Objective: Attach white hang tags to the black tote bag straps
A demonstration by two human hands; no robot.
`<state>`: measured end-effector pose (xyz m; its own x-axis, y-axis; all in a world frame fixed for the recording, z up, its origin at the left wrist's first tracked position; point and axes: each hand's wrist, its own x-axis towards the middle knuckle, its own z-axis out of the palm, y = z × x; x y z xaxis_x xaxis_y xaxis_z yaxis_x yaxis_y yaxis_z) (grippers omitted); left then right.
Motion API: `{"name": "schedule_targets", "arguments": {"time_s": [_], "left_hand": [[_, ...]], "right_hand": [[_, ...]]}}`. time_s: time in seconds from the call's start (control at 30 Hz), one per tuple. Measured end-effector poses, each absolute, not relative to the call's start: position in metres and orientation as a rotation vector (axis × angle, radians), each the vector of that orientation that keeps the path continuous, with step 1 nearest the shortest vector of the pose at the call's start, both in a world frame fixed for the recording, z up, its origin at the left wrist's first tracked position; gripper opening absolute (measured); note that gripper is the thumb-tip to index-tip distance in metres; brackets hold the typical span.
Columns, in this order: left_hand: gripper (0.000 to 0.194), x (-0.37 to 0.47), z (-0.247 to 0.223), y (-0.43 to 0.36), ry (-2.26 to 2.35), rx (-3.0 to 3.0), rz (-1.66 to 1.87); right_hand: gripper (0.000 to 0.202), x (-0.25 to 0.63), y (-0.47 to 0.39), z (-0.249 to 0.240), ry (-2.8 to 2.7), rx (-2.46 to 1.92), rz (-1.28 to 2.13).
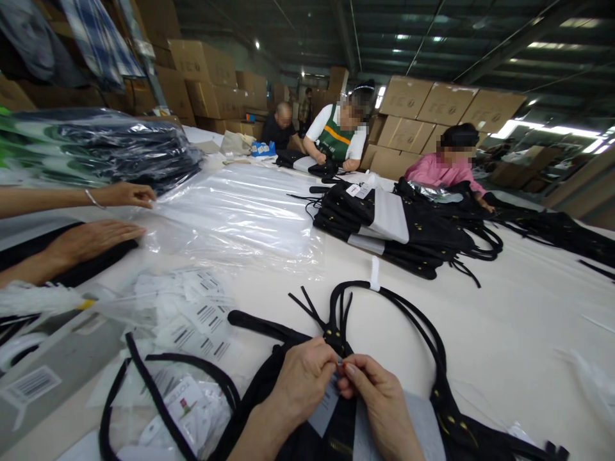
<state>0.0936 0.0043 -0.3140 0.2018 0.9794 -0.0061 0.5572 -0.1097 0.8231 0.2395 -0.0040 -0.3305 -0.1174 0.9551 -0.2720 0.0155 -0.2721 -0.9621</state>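
Note:
My left hand (307, 371) and my right hand (377, 397) meet fingertip to fingertip over a black fabric bag (288, 339). Both are closed in a pinch around something tiny, with a red speck at the fingertips, too small to name. Under them lies a grey label (324, 410) on the black cloth. A black looped handle (413, 310) with gold rivets arches across the table, and a white strip (375, 274) stands up from its top. Grey-white wrapping (425, 426) shows right of my right hand.
A plastic bag of white tags (192, 410) and barcode stickers (202, 314) lie left. Clear plastic sleeves (240, 211) and a pile of black bags (384, 221) are beyond. A co-worker's hands (91, 243) reach in from the left; other people work behind, before cardboard boxes (406, 134).

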Motion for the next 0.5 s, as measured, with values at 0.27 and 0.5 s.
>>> {"name": "schedule_targets", "arguments": {"time_s": [0.27, 0.5], "left_hand": [[0.019, 0.098, -0.321, 0.004, 1.408, 1.718, 0.769], [0.019, 0.102, -0.326, 0.004, 1.420, 1.661, 0.770]], "right_hand": [[0.029, 0.236, -0.001, -0.327, -1.156, -1.385, 1.501], [0.032, 0.234, -0.002, -0.332, -1.156, -1.395, 1.492]]}}
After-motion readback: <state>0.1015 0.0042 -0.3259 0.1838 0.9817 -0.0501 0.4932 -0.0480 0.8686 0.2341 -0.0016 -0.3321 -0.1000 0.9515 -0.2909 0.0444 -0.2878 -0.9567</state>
